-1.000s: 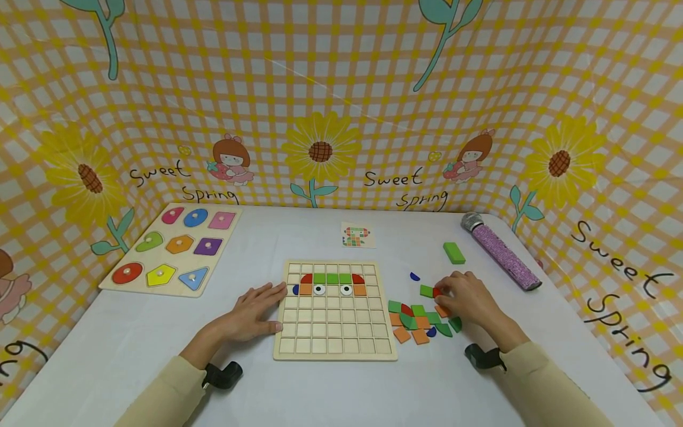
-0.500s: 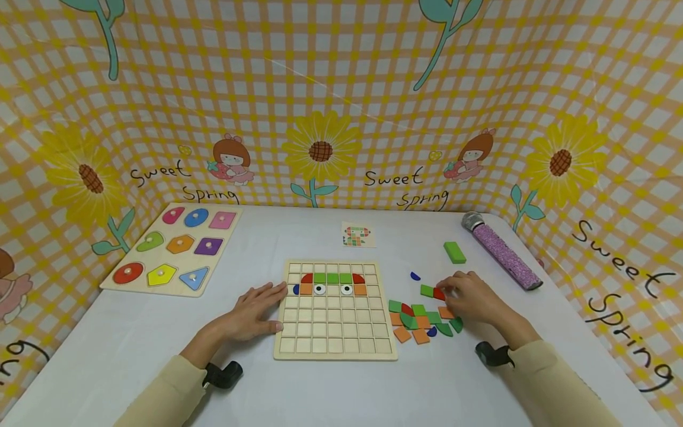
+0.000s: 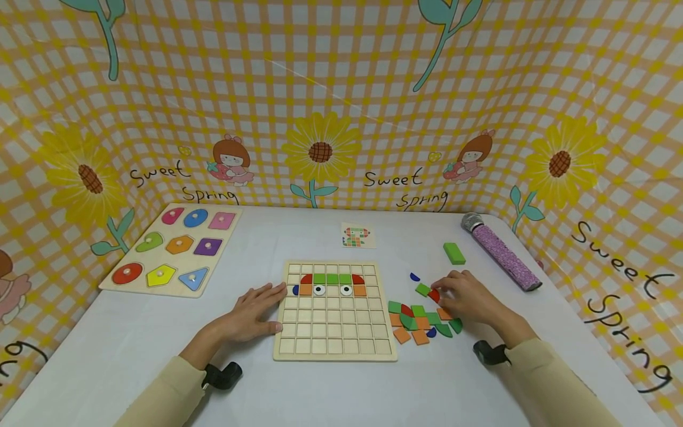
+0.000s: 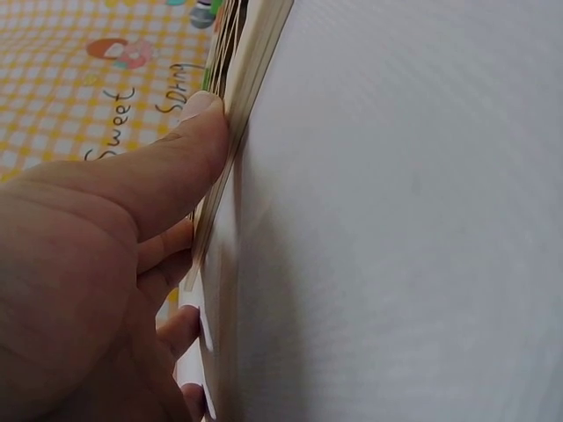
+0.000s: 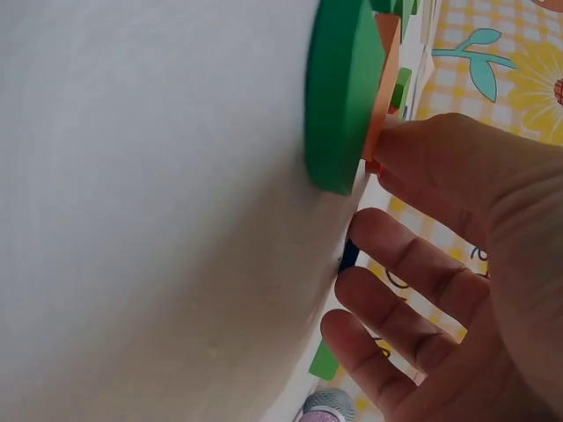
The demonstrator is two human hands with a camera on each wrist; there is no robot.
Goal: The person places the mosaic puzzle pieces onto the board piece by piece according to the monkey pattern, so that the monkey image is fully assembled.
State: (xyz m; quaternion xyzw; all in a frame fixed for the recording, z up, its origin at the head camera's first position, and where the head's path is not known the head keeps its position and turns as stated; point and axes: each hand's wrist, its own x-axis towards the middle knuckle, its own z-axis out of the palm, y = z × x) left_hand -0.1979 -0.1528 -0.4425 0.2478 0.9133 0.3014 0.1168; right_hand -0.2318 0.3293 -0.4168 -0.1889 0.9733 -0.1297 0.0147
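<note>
In the head view, a wooden grid board point(image 3: 333, 344) lies before me, with red, green, orange, blue and eye-printed tiles in its upper rows. My left hand point(image 3: 253, 312) rests at its left edge, thumb and fingers touching the rim; the left wrist view shows the thumb against the board's side point(image 4: 255, 66). Right of the board, my right hand point(image 3: 466, 299) pinches a red tile point(image 3: 434, 295) between thumb and index finger, partly covered by the fingertips. A green square tile point(image 3: 423, 289) touches its left side. In the right wrist view, a green curved tile point(image 5: 339, 97) stands close before the thumb.
Several loose tiles point(image 3: 421, 323) lie beside the board, with a blue half-round tile point(image 3: 414, 277) behind. Further back are a picture card point(image 3: 358, 235), a green block point(image 3: 454, 253) and a glittery microphone point(image 3: 504, 255). A knobbed shape puzzle point(image 3: 160, 255) lies at left.
The red tile has shifted slightly left with my right hand, and the green square beside it has turned and slid left. My left hand and the board have stayed put.
</note>
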